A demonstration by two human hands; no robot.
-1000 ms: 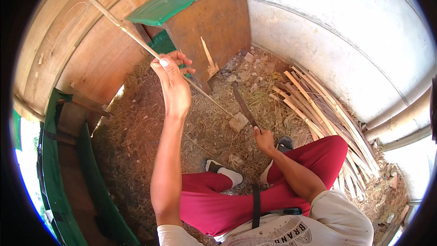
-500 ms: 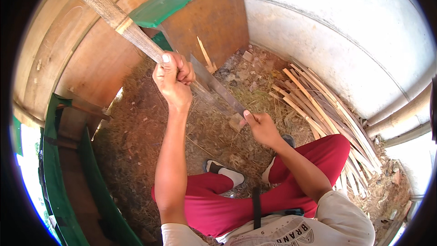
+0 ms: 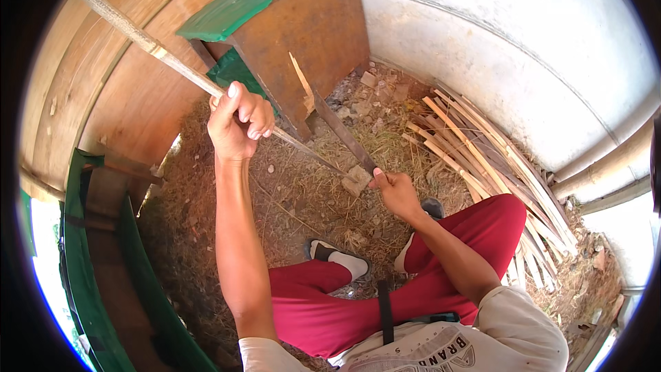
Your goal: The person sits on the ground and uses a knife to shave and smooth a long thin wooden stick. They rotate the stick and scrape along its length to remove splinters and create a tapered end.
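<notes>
My left hand (image 3: 239,118) is closed round a long bamboo strip (image 3: 180,67), which slants from the upper left down toward the ground in the middle. The strip's lower end is by a small pale block (image 3: 356,180) on the ground; whether it touches the block I cannot tell. In my right hand (image 3: 397,195) is a machete, its long dark blade (image 3: 344,134) pointing up and away to the left. The grip of the machete is hidden in my fingers. Blade and strip are apart where both show, the blade to the right of the strip.
Split bamboo strips (image 3: 482,155) lie in a heap at the right. A wooden box with a green cover (image 3: 306,34) stands ahead, a splintered piece of bamboo (image 3: 301,79) near it. A green-edged wooden trough (image 3: 131,269) is at the left. Dry straw and rubble litter the ground.
My left hand has moved a little left and down, and the bamboo strip has turned to show its narrow edge. The machete blade has shifted slightly, its right-hand grip about where it was.
</notes>
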